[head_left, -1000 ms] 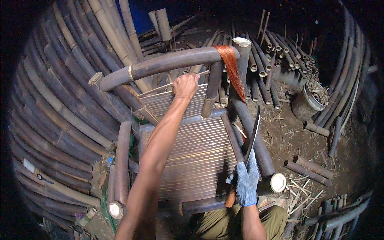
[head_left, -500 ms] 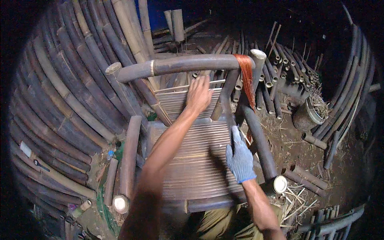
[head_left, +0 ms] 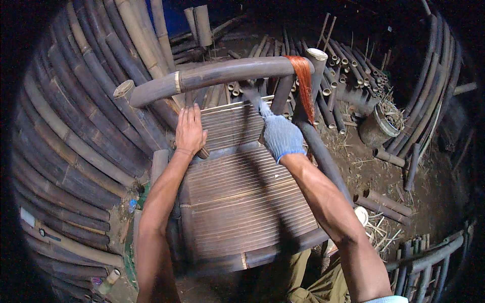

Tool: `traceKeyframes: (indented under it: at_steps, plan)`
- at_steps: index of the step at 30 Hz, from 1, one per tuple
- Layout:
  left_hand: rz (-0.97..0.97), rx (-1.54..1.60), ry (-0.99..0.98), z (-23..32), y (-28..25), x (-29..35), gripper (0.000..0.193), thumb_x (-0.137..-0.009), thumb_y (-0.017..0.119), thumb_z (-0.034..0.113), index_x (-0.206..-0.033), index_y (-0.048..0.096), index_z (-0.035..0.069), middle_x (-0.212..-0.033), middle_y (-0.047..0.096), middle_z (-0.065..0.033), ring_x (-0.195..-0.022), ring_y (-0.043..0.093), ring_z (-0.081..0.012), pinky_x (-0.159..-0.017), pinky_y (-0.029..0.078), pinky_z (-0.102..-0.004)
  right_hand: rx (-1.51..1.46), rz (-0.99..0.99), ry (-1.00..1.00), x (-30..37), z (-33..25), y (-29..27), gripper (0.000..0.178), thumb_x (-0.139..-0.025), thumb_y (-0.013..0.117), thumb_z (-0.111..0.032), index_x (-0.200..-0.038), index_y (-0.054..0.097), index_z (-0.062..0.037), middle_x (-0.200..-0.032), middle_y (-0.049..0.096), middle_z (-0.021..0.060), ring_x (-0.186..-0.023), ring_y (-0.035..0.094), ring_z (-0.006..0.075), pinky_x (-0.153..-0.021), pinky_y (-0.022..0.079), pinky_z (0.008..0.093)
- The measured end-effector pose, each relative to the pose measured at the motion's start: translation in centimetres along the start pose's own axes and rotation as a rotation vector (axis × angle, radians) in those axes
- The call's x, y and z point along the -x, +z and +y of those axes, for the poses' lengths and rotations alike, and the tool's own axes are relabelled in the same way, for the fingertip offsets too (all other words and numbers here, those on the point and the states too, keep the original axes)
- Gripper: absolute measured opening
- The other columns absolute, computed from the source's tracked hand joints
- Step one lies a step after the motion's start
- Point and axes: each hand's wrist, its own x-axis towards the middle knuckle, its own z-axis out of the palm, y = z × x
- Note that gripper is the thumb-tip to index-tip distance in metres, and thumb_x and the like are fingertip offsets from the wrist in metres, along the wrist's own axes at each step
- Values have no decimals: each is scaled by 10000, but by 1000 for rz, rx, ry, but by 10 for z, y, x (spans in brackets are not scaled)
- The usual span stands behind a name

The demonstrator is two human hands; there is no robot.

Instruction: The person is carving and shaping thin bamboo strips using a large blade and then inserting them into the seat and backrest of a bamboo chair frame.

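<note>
A dark bamboo chair [head_left: 217,76] with a slatted seat [head_left: 232,212] stands before me. Thin pale slats [head_left: 230,118] also cross its back below the curved top rail. My bare left hand [head_left: 190,132] lies on the left end of these slats, fingers stretched out and pointing up. In a grey-blue knitted glove, my right hand [head_left: 283,134] is closed around a flat-bladed tool [head_left: 253,96], over the right side of the back. Motion smears the blade, so its exact kind is unclear. A bundle of orange strands [head_left: 303,83] hangs over the top rail's right end.
Long bamboo poles [head_left: 70,126] line the left side. Cut bamboo tubes [head_left: 348,65] are piled at the back right, near a bucket [head_left: 376,129] of shavings. Short bamboo pieces [head_left: 384,204] and pale scraps [head_left: 384,230] lie on the ground at right.
My left hand has moved left and down from the middle of the back slats to their left end. My gloved right hand has risen with the tool from above the seat to the back.
</note>
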Motion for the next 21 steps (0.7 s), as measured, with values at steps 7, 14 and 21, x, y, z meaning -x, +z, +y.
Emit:
traceKeyframes:
  at_steps: [7,14,21]
  plan:
    - [10,-62,43,-4,-2,-3,864,-757,710,288,-1422,346,-126,-1296,504,-250,-1265,464,-369,-1188,259,-453,-12,-16,4,-8,-7,-7,571,-917,484,-141,-1474,423,-250,-953,684,290,-854,690,443,-736,538,551]
    - [-57,-12,54,-6,-6,-10,808,-755,687,266,-1413,389,-95,-1237,539,-224,-1229,489,-349,-1184,268,-426,13,8,-16,21,0,2,603,-900,511,-110,-1477,393,-238,-915,682,283,-816,683,442,-686,538,536]
    - [1,-66,256,44,13,-5,588,-921,505,123,-1489,379,42,-1560,338,-182,-1481,266,-332,-1194,238,-545,12,-177,164,177,56,6,641,-887,510,-43,-1491,399,-226,-961,665,280,-766,688,438,-669,566,536]
